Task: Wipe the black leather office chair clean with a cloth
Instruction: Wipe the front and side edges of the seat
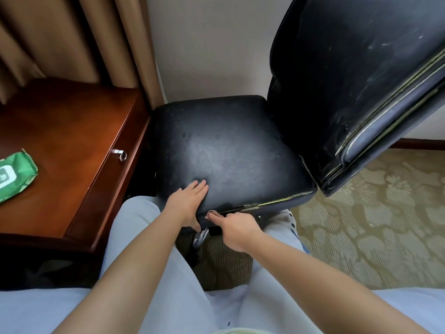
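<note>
Fingers pinching cloth at chair seat's front edge, left hand flat on seat

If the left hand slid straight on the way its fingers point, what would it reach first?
The left hand lies flat on the black leather seat, fingers pointing up and right across it. The seat surface ahead looks bare, so it would probably reach the scuffed black leather backrest first; depth is uncertain.

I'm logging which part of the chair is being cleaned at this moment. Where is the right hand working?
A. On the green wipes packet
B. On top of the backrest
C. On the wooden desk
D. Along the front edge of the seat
D: the right hand pinches a small cloth against the worn front edge of the seat, while the left hand rests flat on the seat top.
</note>
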Demonstrator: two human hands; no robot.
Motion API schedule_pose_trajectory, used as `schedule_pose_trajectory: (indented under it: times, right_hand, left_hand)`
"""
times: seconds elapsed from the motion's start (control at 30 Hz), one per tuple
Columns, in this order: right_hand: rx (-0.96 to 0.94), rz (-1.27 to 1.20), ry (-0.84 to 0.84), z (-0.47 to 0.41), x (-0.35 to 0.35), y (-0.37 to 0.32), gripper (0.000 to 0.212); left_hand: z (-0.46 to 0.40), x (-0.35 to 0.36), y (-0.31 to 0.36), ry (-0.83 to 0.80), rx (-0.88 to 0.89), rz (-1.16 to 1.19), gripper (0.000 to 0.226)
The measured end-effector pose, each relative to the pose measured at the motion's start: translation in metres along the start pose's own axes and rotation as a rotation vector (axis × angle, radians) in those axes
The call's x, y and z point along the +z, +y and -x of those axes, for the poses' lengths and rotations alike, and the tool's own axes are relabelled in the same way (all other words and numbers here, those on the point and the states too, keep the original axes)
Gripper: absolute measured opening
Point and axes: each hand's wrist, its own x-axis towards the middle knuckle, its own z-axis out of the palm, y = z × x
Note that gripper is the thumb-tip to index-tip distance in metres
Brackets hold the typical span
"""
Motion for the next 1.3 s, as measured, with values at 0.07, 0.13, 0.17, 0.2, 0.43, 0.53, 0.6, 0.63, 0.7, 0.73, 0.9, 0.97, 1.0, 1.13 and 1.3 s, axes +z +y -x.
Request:
schedule_pose_trajectory:
  times: [0.07,0.13,0.17,0.2,0.43,0.53,0.6,0.63,0.7,0.73,0.9,0.97,1.0,1.13,1.3]
  right_hand:
    - [0.007,-0.001,-0.012,-0.001,-0.002,0.005,0.06]
    - [0.077,-0.036,0.006,0.0,-0.007,0.02,0.056]
    - [0.107,-0.062,0.021,0.001,-0.011,0.028,0.053]
    - [0.127,-0.103,0.048,0.001,-0.013,0.034,0.049]
    - [0.109,-0.563,0.378,-0.02,-0.022,0.025,0.042]
    - [0.119,-0.544,0.433,-0.028,-0.026,0.02,0.043]
    - [0.162,-0.286,0.381,-0.031,-0.021,0.02,0.047]
    - [0.181,-0.179,0.343,-0.031,-0.017,0.02,0.051]
    - [0.162,-0.038,0.324,-0.032,-0.009,0.018,0.054]
    - [0.141,0.014,0.341,-0.032,-0.008,0.016,0.054]
    - [0.005,0.039,0.251,-0.03,-0.009,0.015,0.058]
    - [-0.036,-0.073,0.23,-0.034,-0.006,0.016,0.059]
    - [-0.057,-0.139,0.225,-0.036,-0.004,0.016,0.058]
    - [-0.104,-0.091,0.102,-0.031,0.006,0.02,0.072]
    - [-0.127,0.086,0.094,-0.031,0.01,0.016,0.069]
  left_hand:
    - [0.0,-0.003,0.0,-0.023,0.006,0.001,0.124]
    - [0.0,-0.005,-0.002,-0.041,0.012,0.005,0.125]
    - [0.001,-0.006,-0.003,-0.048,0.011,0.006,0.125]
    - [0.001,-0.006,-0.003,-0.054,0.009,0.005,0.125]
    - [-0.002,-0.008,-0.002,-0.06,0.009,0.058,0.121]
    - [-0.001,-0.008,-0.005,-0.056,0.009,0.076,0.12]
    - [0.0,-0.007,-0.006,-0.051,0.014,0.068,0.12]
    - [0.0,-0.007,-0.007,-0.049,0.017,0.061,0.12]
    - [-0.002,-0.006,-0.007,-0.045,0.02,0.05,0.121]
    - [-0.003,-0.007,-0.007,-0.044,0.02,0.05,0.121]
    - [-0.002,-0.008,-0.007,-0.043,0.015,0.055,0.121]
    - [-0.002,-0.008,-0.007,-0.044,0.014,0.061,0.12]
    - [-0.002,-0.008,-0.007,-0.044,0.013,0.063,0.12]
    - [-0.003,-0.008,-0.006,-0.042,0.006,0.066,0.119]
    - [-0.003,-0.007,-0.004,-0.046,-0.001,0.059,0.118]
